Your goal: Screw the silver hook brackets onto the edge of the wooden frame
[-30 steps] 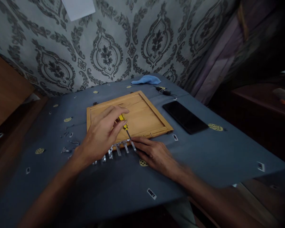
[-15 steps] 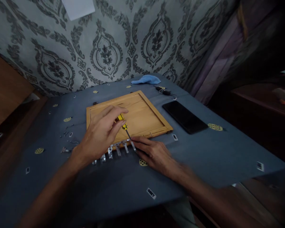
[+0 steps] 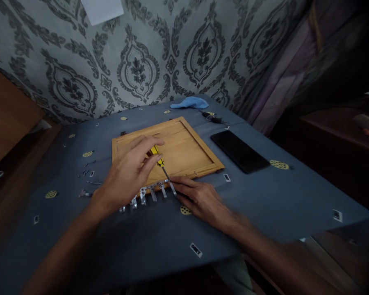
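Note:
My left hand [image 3: 132, 172] is closed around the yellow handle of a screwdriver [image 3: 160, 161], whose shaft slants down to the near edge of a framed wooden board [image 3: 187, 145]. At its tip is a small metal hook [image 3: 172, 188], the rightmost of a row. The fingers of my right hand [image 3: 199, 196] press together on that hook, steadying it against the board's edge. Several more metal hooks [image 3: 153, 194] line the same edge to the left, partly behind my left hand. The screw head under the tip is too small to make out.
A black phone [image 3: 240, 151] lies right of the board. Behind it are dark keys [image 3: 213, 117] and a blue cloth [image 3: 189, 103]. Small screws [image 3: 86, 173] and metal bits [image 3: 85, 193] are scattered at the left on the blue tablecloth [image 3: 264, 196]. A patterned wall rises behind.
My left thumb and fingers have shifted slightly on the screwdriver handle. The board, the hooks and my right hand stay in place.

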Demonstrator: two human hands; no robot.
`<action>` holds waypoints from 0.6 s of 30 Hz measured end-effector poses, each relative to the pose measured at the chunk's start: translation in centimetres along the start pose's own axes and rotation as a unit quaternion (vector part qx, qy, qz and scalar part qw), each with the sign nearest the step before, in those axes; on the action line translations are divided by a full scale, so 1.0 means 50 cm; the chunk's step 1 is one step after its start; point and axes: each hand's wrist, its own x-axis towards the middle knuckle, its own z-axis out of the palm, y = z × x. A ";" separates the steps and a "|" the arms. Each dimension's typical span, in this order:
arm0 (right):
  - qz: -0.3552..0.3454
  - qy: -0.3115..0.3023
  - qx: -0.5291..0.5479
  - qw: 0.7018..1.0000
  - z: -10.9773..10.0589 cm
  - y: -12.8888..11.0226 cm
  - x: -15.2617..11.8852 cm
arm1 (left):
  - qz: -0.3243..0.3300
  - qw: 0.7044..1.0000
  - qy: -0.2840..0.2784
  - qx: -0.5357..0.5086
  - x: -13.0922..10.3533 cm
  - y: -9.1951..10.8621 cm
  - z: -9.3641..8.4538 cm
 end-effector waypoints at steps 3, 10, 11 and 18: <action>-0.002 0.002 0.002 1.000 0.000 0.001 0.000 | 0.010 1.000 0.000 0.002 0.000 -0.002 0.001; 0.003 0.001 -0.001 1.000 0.000 0.000 0.000 | 0.007 1.000 -0.006 -0.014 -0.001 0.001 0.001; 0.003 0.000 -0.002 1.000 -0.001 -0.001 0.001 | 0.006 1.000 -0.006 -0.014 -0.001 0.002 0.001; -0.002 0.000 -0.007 1.000 0.001 0.001 0.001 | 0.009 1.000 -0.005 -0.004 -0.001 0.000 0.002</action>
